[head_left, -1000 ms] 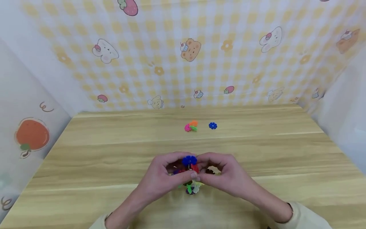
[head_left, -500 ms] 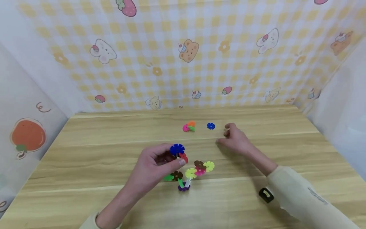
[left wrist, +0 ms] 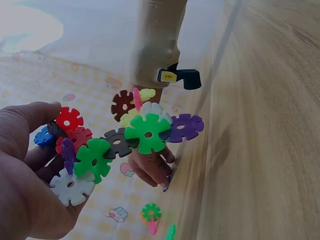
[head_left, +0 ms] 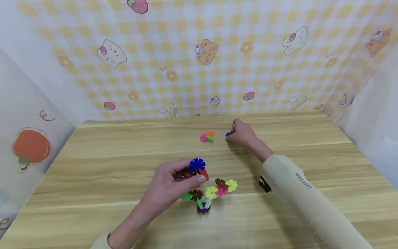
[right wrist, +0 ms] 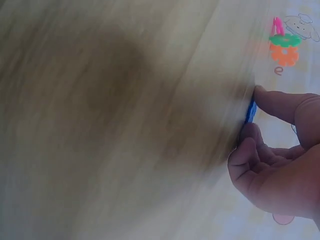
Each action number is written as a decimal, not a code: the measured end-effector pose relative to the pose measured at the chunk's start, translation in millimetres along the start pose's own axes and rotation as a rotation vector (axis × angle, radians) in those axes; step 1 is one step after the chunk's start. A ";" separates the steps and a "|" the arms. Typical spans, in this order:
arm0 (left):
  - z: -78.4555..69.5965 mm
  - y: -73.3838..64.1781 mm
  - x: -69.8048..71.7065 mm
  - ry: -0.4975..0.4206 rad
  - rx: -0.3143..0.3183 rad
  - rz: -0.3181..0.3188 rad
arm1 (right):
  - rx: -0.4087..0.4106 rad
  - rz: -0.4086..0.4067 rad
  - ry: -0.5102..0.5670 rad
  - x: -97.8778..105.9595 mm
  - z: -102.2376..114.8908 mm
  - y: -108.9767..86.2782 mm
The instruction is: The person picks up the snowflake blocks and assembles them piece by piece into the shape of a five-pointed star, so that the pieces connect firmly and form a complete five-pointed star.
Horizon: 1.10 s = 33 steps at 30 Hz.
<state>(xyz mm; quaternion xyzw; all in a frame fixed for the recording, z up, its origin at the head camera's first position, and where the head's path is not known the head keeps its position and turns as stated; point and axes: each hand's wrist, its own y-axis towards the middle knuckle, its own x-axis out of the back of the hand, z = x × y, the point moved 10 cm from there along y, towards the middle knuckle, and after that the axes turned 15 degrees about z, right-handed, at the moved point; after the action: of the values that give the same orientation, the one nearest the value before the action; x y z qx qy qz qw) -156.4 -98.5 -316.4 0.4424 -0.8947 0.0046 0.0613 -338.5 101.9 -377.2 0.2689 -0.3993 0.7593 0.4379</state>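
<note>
My left hand holds a joined chain of notched snowflake discs above the table. A blue disc and a red one show at its fingertips. Brown, green, purple, white, yellow and pink discs branch out to the right and below. In the left wrist view, red, purple, green and white discs lie close against the palm. At the far side, my right hand pinches a single blue disc by its edges, thumb on one side and fingers on the other. The hand partly covers that disc in the head view.
Left of the right hand, a small cluster of pink, orange and green discs lies on the wooden table. A checked cloth wall rises behind the table's back edge. A black device sits by the right sleeve.
My right hand has left the chain, reached away to the far side and closed on the lone blue disc. The left hand keeps its hold on the chain, shifted slightly left.
</note>
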 end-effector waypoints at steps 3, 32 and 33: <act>-2.0 -2.2 1.6 -0.009 0.005 -0.003 | 0.026 0.005 -0.065 -0.8 5.6 -0.8; -16.7 -1.3 -6.1 -0.119 -0.260 0.057 | 0.595 -0.075 0.461 -21.6 89.3 -197.0; -17.0 -1.1 -6.4 -0.131 -0.268 0.058 | 0.600 -0.075 0.468 -23.4 90.1 -198.2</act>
<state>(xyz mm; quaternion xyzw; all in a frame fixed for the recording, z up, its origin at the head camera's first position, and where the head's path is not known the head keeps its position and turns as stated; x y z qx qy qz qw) -149.9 -93.0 -300.3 0.4038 -0.9017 -0.1419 0.0611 -147.8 74.5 -273.1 0.2188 -0.0382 0.8668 0.4464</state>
